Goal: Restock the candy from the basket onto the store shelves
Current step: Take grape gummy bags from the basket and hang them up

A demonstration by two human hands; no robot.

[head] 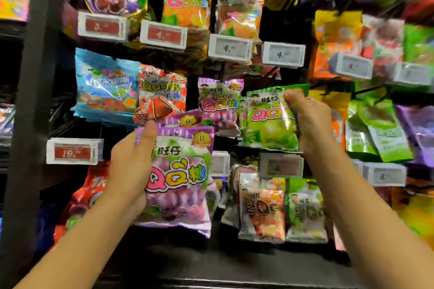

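My left hand (130, 166) grips a small stack of purple grape candy bags (180, 176) by their left edge, thumb on the top corner, held in front of the shelf. My right hand (310, 122) pinches the upper right of a green apple candy bag (270, 122) that hangs among the middle row of pegs. Next to it on the left hangs a matching purple grape bag (218, 105). The basket is out of view.
Hanging candy bags fill the pegs: a blue bag (105, 87) and red cola bag (162, 94) at left, orange bags (185, 7) above, peach and green bags (281, 211) below. Price tags (283, 54) jut from the peg ends. A dark upright post (32, 101) stands at left.
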